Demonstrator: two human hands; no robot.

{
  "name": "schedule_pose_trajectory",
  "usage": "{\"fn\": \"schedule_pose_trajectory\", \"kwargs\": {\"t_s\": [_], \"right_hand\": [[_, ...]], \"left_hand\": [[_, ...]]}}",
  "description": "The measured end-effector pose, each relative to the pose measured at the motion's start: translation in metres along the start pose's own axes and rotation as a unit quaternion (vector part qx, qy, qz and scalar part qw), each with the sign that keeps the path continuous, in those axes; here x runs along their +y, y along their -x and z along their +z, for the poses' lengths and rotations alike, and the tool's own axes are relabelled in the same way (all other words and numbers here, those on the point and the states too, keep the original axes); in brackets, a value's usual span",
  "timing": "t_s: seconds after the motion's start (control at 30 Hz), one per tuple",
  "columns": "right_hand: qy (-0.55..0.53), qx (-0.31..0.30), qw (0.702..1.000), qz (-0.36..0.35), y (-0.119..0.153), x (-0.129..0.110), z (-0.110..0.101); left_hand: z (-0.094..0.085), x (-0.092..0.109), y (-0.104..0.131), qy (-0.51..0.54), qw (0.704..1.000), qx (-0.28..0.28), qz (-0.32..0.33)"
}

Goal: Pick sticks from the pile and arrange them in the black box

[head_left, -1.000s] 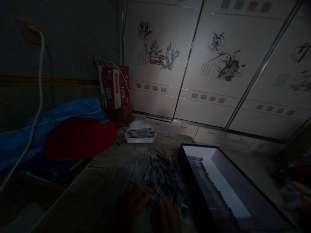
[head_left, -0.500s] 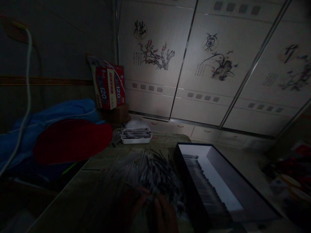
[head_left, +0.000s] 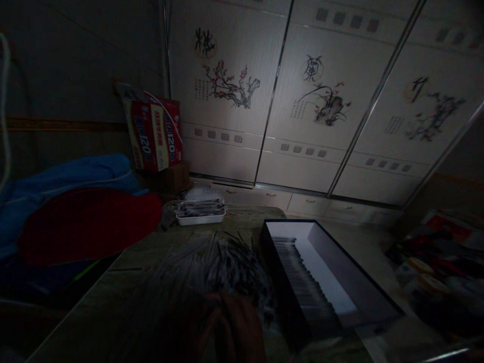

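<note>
A loose heap of thin dark and clear sticks (head_left: pixel 230 262) covers the middle of the table. At its near edge my right hand (head_left: pixel 242 325) has its fingers bent together, close beside my left hand (head_left: pixel 202 327), which is very dark and blurred. Whatever lies between the fingertips is too dim to make out. To the right, an open dark-edged box (head_left: pixel 333 252) with a white inside holds a row of similar thin sticks (head_left: pixel 302 272) along its left side. A white tray (head_left: pixel 200 220) filled with more sticks sits at the table's far end.
Blue cloth (head_left: pixel 75 174) and a red round item (head_left: pixel 91 224) lie left of the table (head_left: pixel 124 282). Red and white cartons (head_left: pixel 155 133) stand behind. Sliding cabinet doors (head_left: pixel 227 156) form the background. Piled items (head_left: pixel 427 275) are at the right.
The view has turned right, so the surroundings appear shifted left. My hands are closer together, and the thin pale item seen between them earlier no longer shows clearly.
</note>
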State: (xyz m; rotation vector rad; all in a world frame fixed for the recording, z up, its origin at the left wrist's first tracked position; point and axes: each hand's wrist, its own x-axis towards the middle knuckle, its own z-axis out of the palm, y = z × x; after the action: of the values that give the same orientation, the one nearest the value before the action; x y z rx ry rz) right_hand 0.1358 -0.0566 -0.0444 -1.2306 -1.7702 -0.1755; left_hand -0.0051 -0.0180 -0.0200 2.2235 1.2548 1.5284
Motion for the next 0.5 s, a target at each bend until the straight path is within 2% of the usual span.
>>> {"fn": "schedule_pose_trajectory", "kwargs": {"t_s": [0.1, 0.17, 0.23, 0.27, 0.33, 0.4, 0.43, 0.5], "right_hand": [[0.066, 0.034, 0.997, -0.037, -0.009, 0.0, -0.001], [0.074, 0.048, 0.994, -0.065, -0.014, -0.002, -0.007], [0.047, 0.035, 0.998, -0.038, -0.02, -0.002, -0.024], [0.027, 0.034, 0.999, 0.018, -0.024, 0.0, -0.037], [-0.01, 0.051, 0.987, 0.154, -0.032, 0.01, -0.073], [-0.024, 0.039, 0.967, 0.25, -0.042, 0.031, -0.116], [-0.017, 0.017, 0.963, 0.268, -0.046, 0.046, -0.139], [0.012, -0.063, 0.964, 0.257, -0.054, 0.08, -0.181]], "left_hand": [[-0.004, 0.008, -0.001, -0.056, 0.996, 0.024, 0.058], [-0.003, 0.006, 0.003, -0.042, 0.999, 0.0, 0.027], [0.001, -0.001, 0.011, 0.028, 0.997, -0.046, -0.052], [0.004, -0.007, 0.015, 0.077, 0.989, -0.089, -0.09], [0.007, -0.018, 0.023, 0.123, 0.977, -0.101, -0.143], [0.007, -0.024, 0.026, 0.124, 0.973, -0.096, -0.171], [0.006, -0.025, 0.026, 0.124, 0.971, -0.095, -0.181], [0.004, -0.019, 0.022, 0.13, 0.97, -0.081, -0.191]]}}
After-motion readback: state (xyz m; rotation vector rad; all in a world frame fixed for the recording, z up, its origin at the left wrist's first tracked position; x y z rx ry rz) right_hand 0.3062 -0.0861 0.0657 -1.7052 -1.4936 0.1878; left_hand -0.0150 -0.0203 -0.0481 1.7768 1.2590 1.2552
